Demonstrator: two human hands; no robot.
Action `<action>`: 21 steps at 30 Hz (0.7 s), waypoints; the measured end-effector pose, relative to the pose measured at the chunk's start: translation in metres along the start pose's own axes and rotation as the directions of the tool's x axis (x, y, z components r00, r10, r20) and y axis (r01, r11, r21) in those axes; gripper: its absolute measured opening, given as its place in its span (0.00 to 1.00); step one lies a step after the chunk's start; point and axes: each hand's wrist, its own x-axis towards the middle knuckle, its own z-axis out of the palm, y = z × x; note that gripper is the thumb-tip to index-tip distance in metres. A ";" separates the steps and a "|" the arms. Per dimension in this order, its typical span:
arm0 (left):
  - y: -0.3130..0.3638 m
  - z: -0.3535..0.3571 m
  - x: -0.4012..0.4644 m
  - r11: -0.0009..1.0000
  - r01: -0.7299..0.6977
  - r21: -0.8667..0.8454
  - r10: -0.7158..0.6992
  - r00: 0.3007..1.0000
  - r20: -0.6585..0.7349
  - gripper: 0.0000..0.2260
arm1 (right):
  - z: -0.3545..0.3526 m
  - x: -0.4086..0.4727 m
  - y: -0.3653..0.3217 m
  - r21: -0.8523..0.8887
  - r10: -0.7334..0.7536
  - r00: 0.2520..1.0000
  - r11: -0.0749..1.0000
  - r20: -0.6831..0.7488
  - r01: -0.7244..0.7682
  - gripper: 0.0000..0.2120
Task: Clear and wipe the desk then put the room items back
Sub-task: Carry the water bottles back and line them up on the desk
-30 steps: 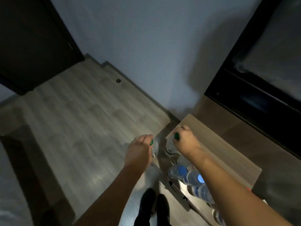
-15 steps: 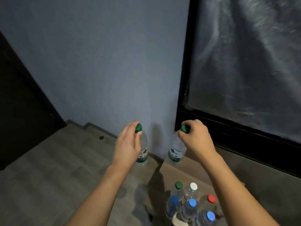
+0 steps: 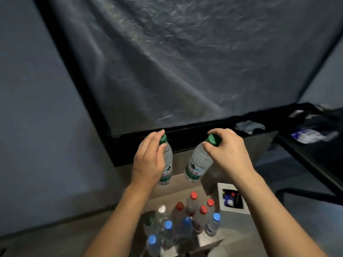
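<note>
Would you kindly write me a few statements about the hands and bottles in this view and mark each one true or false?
1. Each hand holds a green-capped bottle by its top. True: the left hand holds the left bottle, the right hand holds the right bottle.
2. The right bottle hangs perfectly upright. False: it tilts, its base swung toward the left.
3. The standing bottles below all have blue caps. False: red, blue, white and green caps show.
4. A small grey box stands to the right of the standing bottles. True.
5. Both held bottles rest on the wooden surface. False: they hang above it.
</note>
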 end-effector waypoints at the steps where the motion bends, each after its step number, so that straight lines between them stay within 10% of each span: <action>1: 0.015 0.017 0.006 0.998 -0.044 -0.042 0.046 0.999 0.025 0.16 | -0.019 -0.003 0.013 -0.013 0.038 0.998 0.999 -0.051 -0.039 0.15; 7: 0.133 0.123 0.023 0.929 -0.207 -0.305 0.259 0.956 0.139 0.16 | -0.136 -0.046 0.104 -0.050 0.245 0.917 0.960 -0.316 -0.274 0.16; 21: 0.434 0.326 -0.036 0.721 -0.055 -0.690 0.396 0.851 0.346 0.16 | -0.366 -0.167 0.311 -0.018 0.456 0.653 0.812 -0.604 -0.584 0.16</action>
